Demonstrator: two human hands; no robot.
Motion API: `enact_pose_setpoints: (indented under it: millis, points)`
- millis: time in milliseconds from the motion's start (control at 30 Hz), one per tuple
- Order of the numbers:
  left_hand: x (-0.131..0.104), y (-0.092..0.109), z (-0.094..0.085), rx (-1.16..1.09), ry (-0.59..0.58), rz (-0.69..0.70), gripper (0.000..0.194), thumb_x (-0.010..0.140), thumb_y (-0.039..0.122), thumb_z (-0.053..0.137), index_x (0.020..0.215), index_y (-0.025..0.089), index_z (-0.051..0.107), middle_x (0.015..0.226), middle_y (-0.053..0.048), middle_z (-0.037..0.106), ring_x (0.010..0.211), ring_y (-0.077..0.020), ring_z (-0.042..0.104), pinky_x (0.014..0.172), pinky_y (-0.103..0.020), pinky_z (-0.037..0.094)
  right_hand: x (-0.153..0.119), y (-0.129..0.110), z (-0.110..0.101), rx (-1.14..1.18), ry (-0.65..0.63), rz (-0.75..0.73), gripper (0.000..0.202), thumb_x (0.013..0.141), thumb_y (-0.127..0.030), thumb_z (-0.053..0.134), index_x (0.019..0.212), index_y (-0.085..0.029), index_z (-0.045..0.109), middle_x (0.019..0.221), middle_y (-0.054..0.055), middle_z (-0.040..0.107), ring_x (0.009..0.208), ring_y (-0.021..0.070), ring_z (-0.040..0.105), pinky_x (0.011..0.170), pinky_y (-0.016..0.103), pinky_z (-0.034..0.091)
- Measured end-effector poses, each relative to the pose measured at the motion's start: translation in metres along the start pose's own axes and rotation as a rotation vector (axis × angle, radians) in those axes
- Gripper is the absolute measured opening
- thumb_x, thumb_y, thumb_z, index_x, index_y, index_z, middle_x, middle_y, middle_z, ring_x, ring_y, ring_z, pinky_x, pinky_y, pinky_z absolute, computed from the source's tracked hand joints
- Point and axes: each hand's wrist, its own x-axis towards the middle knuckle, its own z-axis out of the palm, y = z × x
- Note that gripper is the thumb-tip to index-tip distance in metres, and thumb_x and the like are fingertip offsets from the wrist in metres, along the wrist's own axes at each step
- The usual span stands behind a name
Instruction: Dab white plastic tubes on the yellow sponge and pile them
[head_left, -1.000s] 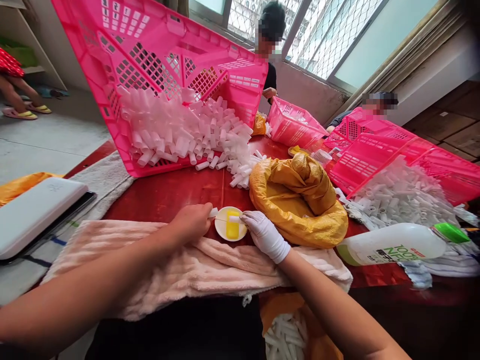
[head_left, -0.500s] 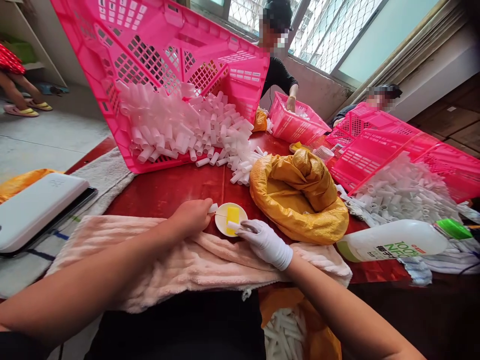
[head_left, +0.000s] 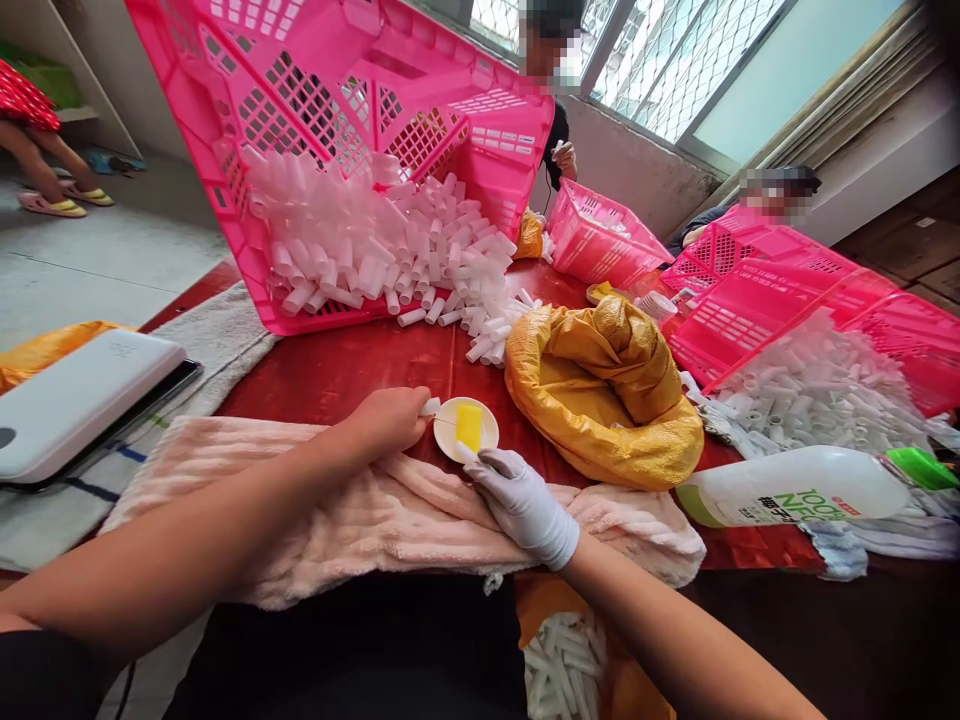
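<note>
One red table (head_left: 337, 362) bears several pink baskets (head_left: 502, 190); largest holds white tubes (head_left: 431, 250), some spilled out. Pale towel (head_left: 420, 530) at near edge. Yellow sack (head_left: 652, 455), open; bottle (head_left: 810, 482) on its side, right of it. Hands apart: gloved right hand (head_left: 525, 500) pinches white tube (head_left: 466, 453) at dish (head_left: 489, 428); bare left hand (head_left: 390, 422) grips white piece (head_left: 430, 407) beside it. Yellow block (head_left: 469, 426) in dish.

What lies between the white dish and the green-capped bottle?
The yellow sack, with a strip of red tabletop between it and the dish; the head view shows both.
</note>
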Motion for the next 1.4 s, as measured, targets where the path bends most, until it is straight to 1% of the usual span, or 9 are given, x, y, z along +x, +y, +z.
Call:
enact_pose_setpoints:
  millis: [233, 400, 567, 633, 733, 833, 933, 1233, 1400]
  points:
    - [-0.013, 0.009, -0.005, -0.069, 0.152, 0.179, 0.029, 0.090, 0.031, 0.045, 0.113, 0.020, 0.058, 0.110, -0.008, 0.065, 0.103, -0.0233, 0.058, 0.090, -0.035, 0.042, 0.017, -0.010, 0.006, 0.905, 0.431, 0.700, 0.031, 0.083, -0.043, 0.061, 0.104, -0.020, 0.061, 0.092, 0.005, 0.067, 0.061, 0.0121, 0.060, 0.057, 0.029, 0.056]
    - [-0.017, 0.018, -0.004, -0.207, 0.018, 0.212, 0.023, 0.088, 0.037, 0.049, 0.101, 0.021, 0.060, 0.097, -0.004, 0.069, 0.086, -0.0190, 0.063, 0.073, -0.027, 0.044, 0.031, -0.016, -0.010, 0.818, 0.457, 0.512, 0.021, 0.078, -0.034, 0.069, 0.096, -0.023, 0.065, 0.102, 0.005, 0.068, 0.077, 0.0154, 0.064, 0.066, 0.030, 0.056]
    - [-0.020, 0.025, 0.002, -0.167, -0.031, 0.250, 0.025, 0.088, 0.041, 0.048, 0.094, 0.020, 0.059, 0.087, -0.005, 0.069, 0.076, -0.0191, 0.063, 0.061, -0.026, 0.041, 0.043, -0.025, -0.026, 0.613, 0.255, 0.208, 0.010, 0.080, -0.025, 0.068, 0.089, -0.024, 0.070, 0.095, 0.005, 0.069, 0.098, 0.0198, 0.062, 0.091, 0.040, 0.050]
    - [-0.023, 0.030, 0.003, -0.069, 0.022, 0.246, 0.024, 0.089, 0.037, 0.047, 0.092, 0.017, 0.059, 0.086, -0.007, 0.070, 0.076, -0.0208, 0.064, 0.062, -0.028, 0.042, 0.053, -0.029, -0.023, 0.757, 0.260, 0.327, 0.013, 0.077, -0.031, 0.071, 0.086, -0.022, 0.069, 0.092, 0.005, 0.069, 0.091, 0.0188, 0.063, 0.086, 0.037, 0.053]
    - [-0.026, 0.041, 0.002, 0.063, 0.107, 0.222, 0.019, 0.089, 0.027, 0.046, 0.089, 0.015, 0.060, 0.081, -0.008, 0.069, 0.075, -0.0219, 0.065, 0.065, -0.029, 0.044, 0.077, -0.033, -0.014, 1.142, 0.517, 0.641, 0.026, 0.075, -0.043, 0.071, 0.083, -0.020, 0.064, 0.069, -0.002, 0.064, 0.064, 0.0113, 0.060, 0.062, 0.026, 0.053]
    - [-0.024, 0.050, -0.003, 0.081, 0.113, 0.155, 0.019, 0.088, 0.024, 0.044, 0.090, 0.016, 0.061, 0.076, -0.008, 0.067, 0.072, -0.0219, 0.065, 0.064, -0.029, 0.045, 0.101, -0.034, -0.007, 1.451, 0.739, 0.819, 0.027, 0.078, -0.043, 0.067, 0.076, -0.021, 0.053, 0.039, -0.013, 0.033, 0.035, 0.0053, 0.032, 0.040, 0.018, 0.035]
    - [-0.020, 0.055, -0.008, 0.002, 0.027, 0.090, 0.025, 0.088, 0.034, 0.044, 0.093, 0.017, 0.062, 0.078, -0.008, 0.067, 0.073, -0.0229, 0.065, 0.063, -0.029, 0.046, 0.109, -0.033, -0.007, 1.619, 0.698, 0.820, 0.026, 0.087, -0.036, 0.059, 0.070, -0.021, 0.047, 0.035, -0.014, 0.021, 0.032, 0.0052, 0.016, 0.035, 0.018, 0.023]
    - [-0.021, 0.067, -0.024, -0.496, -0.336, 0.304, 0.024, 0.083, 0.038, 0.052, 0.084, 0.017, 0.064, 0.077, -0.001, 0.064, 0.068, -0.0135, 0.057, 0.060, -0.021, 0.042, 0.083, -0.049, -0.030, 1.620, 0.520, 0.546, 0.021, 0.077, -0.041, 0.070, 0.074, -0.023, 0.059, 0.037, -0.014, 0.015, 0.031, 0.0048, 0.010, 0.031, 0.017, 0.021]
    - [0.002, 0.060, -0.038, -0.270, -0.263, 0.446, 0.026, 0.085, 0.036, 0.052, 0.103, 0.021, 0.064, 0.093, -0.003, 0.067, 0.081, -0.0157, 0.059, 0.067, -0.022, 0.043, -0.009, -0.056, -0.087, 0.986, 0.864, 0.747, 0.026, 0.077, -0.054, 0.066, 0.080, -0.030, 0.058, 0.042, -0.010, 0.028, 0.036, 0.0081, 0.029, 0.040, 0.027, 0.046]
